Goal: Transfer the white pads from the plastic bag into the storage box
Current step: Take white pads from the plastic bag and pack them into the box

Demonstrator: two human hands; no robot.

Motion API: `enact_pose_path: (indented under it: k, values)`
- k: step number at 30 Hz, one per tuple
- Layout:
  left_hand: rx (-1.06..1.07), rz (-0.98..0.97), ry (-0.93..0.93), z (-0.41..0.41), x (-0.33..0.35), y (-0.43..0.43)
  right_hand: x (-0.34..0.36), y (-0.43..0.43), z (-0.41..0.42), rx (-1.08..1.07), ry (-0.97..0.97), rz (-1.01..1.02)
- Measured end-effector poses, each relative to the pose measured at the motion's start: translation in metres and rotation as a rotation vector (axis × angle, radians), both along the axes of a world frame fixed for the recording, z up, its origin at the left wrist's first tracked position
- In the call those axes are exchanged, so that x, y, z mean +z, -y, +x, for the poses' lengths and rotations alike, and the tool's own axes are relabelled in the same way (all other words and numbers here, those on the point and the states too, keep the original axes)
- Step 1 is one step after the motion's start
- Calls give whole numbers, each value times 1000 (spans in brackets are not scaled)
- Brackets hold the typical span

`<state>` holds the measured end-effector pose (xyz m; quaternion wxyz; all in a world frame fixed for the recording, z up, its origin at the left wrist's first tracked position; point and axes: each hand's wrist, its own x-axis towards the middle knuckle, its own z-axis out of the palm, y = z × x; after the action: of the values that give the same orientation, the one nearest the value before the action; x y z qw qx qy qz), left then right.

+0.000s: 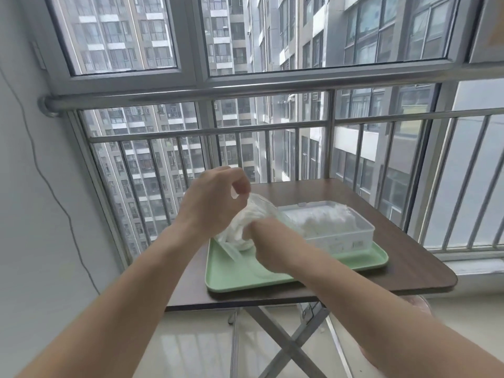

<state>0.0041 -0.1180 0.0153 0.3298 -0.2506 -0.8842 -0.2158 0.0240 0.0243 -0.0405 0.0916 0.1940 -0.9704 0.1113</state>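
A: Hand status?

B: Left hand (218,192) was raised, with thumb and fingers pinched on the top film of the bag (261,207). Right hand (266,241) was lower, its fingers curled into the bag's bulge. Couldn't tell whether they were inside the film or outside it.

A: Pads?

B: Pads (241,236) sat wadded in the bag, held over the left end of the tray (245,276), just beside the box (354,242). More already lay in the open box.

A: Risks?

B: My read: the film was thin, so the pinch could slip. Then the bag would sag and pads would drop on the tray, short of the box. A wad pulled out in one go could shed loose ones. The box looked light, so a knock from the right hand could shove it along the tray. Beyond it the table (409,257) ended near the railing (300,126); overshoot and pads would go off the back.
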Motion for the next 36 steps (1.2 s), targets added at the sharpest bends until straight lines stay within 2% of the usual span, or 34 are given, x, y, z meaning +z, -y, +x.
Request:
enact_pose_path:
  k: [2, 7, 10, 16, 21, 33, 36]
  values:
    - [-3, -9, -15, 2, 2, 0, 5, 8, -22, 18, -33, -1]
    - [-4, -17, -26, 3, 5, 0, 1, 25, -55, 42, 115, 222]
    - [-14, -22, -21, 3, 5, 3, -2, 31, -58, 29, 114, 302]
    - [-33, -18, 1, 1, 7, 6, -7, 36, -64, 15, 79, 319]
    - [-45, 3, 5, -3, 5, 9, -14, 42, -73, -54, 48, 232]
    - [5, -49, -21, -6, -5, 2, -9, 28, -64, -38, -6, 172]
    - [17, -54, -30, -8, -8, 1, -5, 22, -60, -36, 14, 251]
